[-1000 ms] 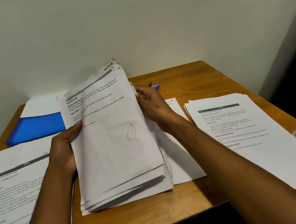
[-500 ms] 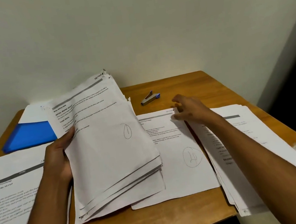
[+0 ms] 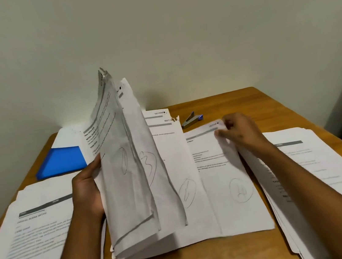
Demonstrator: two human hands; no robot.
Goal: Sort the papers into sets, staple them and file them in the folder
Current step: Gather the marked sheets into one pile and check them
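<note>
My left hand (image 3: 88,192) grips a stack of printed papers (image 3: 124,180) and holds its top sheets up on edge; circled handwritten numbers show on the fanned pages. My right hand (image 3: 239,132) rests with fingertips pinched on the top right corner of a single sheet (image 3: 223,177) that lies flat just right of the stack, marked with a circled number. A blue folder (image 3: 61,161) lies at the back left, a white sheet on its far part. A small grey and blue stapler (image 3: 192,119) sits near the back of the wooden table (image 3: 239,101).
A pile of printed pages (image 3: 26,235) covers the table's left front. Another pile (image 3: 318,173) lies at the right, reaching the table edge. A plain wall stands right behind the table. A dark gap shows beyond the right edge.
My left hand has tipped the stack's top sheets from slanted to nearly upright, fanning more pages. My right hand stayed at the flat sheet's top corner after leaving the stack.
</note>
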